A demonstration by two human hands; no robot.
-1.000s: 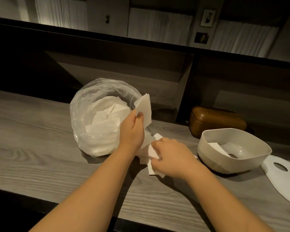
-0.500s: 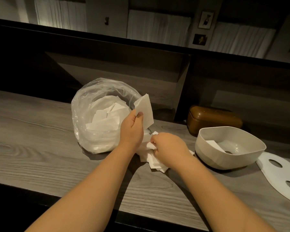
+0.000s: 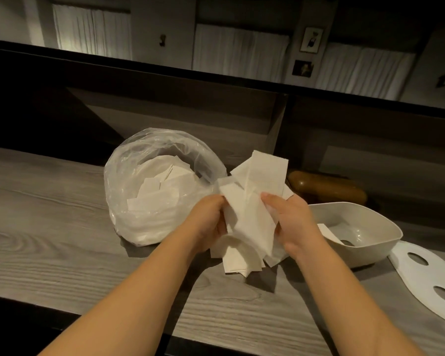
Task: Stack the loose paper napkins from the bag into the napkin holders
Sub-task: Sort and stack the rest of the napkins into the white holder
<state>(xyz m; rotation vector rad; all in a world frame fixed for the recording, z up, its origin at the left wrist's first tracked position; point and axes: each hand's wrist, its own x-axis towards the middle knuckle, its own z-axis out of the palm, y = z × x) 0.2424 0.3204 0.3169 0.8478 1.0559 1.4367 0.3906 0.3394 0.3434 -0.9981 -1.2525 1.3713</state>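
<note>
- Your left hand (image 3: 208, 219) grips the left side of a loose bundle of white paper napkins (image 3: 252, 209), fingers curled into the sheets.
- Your right hand (image 3: 292, 219) grips the right side of that bundle, thumb on the front and fingers wrapped behind.
- The bundle sits between your two hands, raised above the wooden counter (image 3: 49, 240); its sheets lie unevenly, some fanning up past your fingers and others hanging below your palms.
- The clear plastic bag (image 3: 139, 181) stands on the counter just left of your hands, mouth open, with more white napkins lying loose inside it.
- A pale, bowl-like napkin holder (image 3: 380, 227) rests on the counter just right of your right hand, open at the top, with one napkin lying inside.
- A flat white lid (image 3: 427, 278) with two oval openings lies on the counter to the right of the holder, its near edge touching or just beside it; you cannot tell which.
- A brown closed container (image 3: 329, 187) sits behind the holder, against the back panel.
</note>
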